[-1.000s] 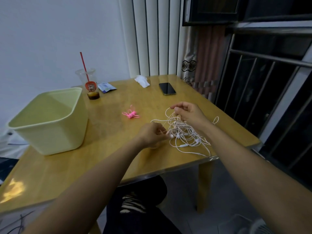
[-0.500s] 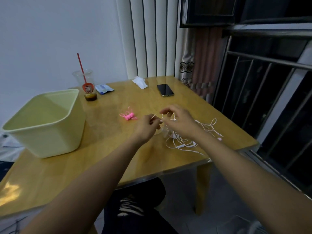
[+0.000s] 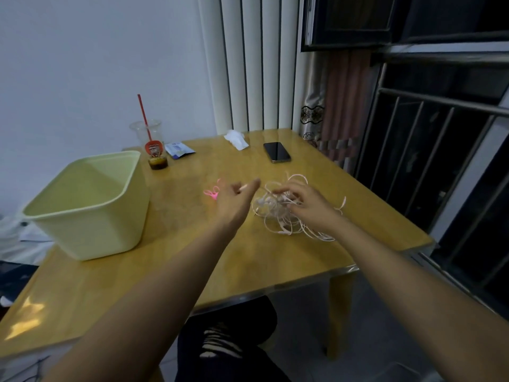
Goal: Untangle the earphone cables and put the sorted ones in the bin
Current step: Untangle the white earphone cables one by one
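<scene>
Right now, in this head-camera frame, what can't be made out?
All in the head view:
- left hand: motion blur; whether it pinches a strand is unclear.
- white earphone tangle: blurred, partly under the right hand gripping it; the earphone count is unknowable.
- pink item: partly behind the left hand, too blurred to identify.
- bin: its bottom is hidden by its near wall.
- cup: the label is too small to read.

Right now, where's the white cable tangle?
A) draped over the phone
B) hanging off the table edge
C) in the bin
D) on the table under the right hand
D: the white cable tangle lies on the table, and the right hand has its fingers curled into the top of it.
</scene>
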A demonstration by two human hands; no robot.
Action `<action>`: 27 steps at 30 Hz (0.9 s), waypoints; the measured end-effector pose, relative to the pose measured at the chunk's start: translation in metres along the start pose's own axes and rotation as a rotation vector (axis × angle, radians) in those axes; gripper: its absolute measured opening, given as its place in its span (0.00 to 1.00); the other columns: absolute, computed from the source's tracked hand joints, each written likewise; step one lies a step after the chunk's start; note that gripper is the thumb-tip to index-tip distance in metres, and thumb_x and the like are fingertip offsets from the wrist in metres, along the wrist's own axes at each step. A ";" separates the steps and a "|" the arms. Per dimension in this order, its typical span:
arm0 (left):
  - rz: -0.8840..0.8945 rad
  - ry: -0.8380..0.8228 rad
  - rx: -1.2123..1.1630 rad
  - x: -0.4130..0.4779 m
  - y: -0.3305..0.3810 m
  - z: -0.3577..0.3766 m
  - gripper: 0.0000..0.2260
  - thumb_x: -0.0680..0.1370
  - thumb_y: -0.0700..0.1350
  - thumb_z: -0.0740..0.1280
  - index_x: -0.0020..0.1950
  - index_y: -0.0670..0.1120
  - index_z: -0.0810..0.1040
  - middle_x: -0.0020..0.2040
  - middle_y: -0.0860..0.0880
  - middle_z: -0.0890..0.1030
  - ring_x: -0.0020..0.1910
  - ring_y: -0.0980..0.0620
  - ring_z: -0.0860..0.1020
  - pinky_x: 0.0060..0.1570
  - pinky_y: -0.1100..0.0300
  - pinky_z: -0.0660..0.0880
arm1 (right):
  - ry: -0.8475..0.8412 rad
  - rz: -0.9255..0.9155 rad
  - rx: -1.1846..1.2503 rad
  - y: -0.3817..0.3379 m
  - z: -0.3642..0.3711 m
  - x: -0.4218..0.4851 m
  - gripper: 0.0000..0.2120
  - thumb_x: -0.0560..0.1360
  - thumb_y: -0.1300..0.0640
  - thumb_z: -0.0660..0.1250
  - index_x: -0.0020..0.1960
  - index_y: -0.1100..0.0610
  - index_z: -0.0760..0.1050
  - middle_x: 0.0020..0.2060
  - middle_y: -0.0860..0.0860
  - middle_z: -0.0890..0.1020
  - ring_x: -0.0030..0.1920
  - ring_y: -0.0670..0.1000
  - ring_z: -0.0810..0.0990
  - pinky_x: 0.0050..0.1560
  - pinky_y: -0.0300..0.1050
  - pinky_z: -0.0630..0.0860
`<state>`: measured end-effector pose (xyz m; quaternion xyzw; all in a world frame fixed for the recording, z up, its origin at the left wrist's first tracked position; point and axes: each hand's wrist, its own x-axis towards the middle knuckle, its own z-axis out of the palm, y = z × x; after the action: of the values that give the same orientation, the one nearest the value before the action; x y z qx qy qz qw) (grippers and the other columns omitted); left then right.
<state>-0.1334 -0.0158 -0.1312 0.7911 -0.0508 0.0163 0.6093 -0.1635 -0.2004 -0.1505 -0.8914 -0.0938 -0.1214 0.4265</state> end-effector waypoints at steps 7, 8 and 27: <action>0.014 0.004 0.108 0.007 -0.029 -0.041 0.12 0.79 0.41 0.64 0.43 0.36 0.83 0.43 0.44 0.81 0.34 0.53 0.72 0.33 0.67 0.68 | 0.018 0.221 0.109 0.001 -0.015 0.002 0.09 0.78 0.64 0.67 0.49 0.51 0.81 0.48 0.49 0.84 0.46 0.50 0.82 0.47 0.44 0.80; 0.032 -0.010 0.160 0.006 -0.029 -0.045 0.12 0.79 0.41 0.65 0.44 0.35 0.84 0.47 0.44 0.82 0.36 0.52 0.73 0.31 0.69 0.68 | -0.076 0.272 0.004 0.004 -0.013 0.001 0.07 0.78 0.62 0.68 0.47 0.51 0.81 0.47 0.49 0.84 0.42 0.50 0.81 0.41 0.42 0.79; 0.303 0.127 0.413 0.003 -0.038 -0.054 0.09 0.84 0.40 0.55 0.50 0.44 0.75 0.44 0.51 0.76 0.41 0.52 0.73 0.38 0.58 0.65 | 0.097 0.004 -0.541 -0.014 0.040 0.024 0.12 0.77 0.57 0.67 0.60 0.51 0.78 0.57 0.49 0.78 0.60 0.53 0.75 0.59 0.48 0.68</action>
<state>-0.1244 0.0457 -0.1539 0.8795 -0.1261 0.1672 0.4275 -0.1387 -0.1589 -0.1577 -0.9662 -0.0356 -0.1837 0.1771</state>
